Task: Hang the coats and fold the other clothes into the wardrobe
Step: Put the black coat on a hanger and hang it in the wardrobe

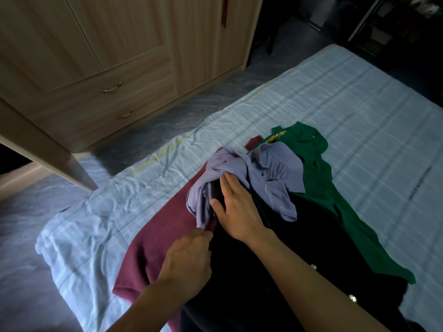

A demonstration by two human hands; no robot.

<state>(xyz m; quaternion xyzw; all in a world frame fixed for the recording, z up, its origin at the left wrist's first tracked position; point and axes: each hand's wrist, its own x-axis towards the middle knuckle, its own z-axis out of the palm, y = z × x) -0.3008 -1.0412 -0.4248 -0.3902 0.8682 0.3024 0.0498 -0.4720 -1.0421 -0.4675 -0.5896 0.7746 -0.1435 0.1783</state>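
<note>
- Your left hand has its fingers curled, with thumb and forefinger pinching the lower edge of the crumpled lavender cotton shirt.
- Your right hand lies flat with straight fingers, pressing on the black garment with pale buttons. Its fingertips touch the lavender folds.
- The lavender shirt sits bunched on top of the pile, over the black garment, a flat maroon knit garment and a green shirt.
- The pile rests on the pale blue checked bed sheet.
- The light wooden wardrobe stands across the floor from the bed.
</note>
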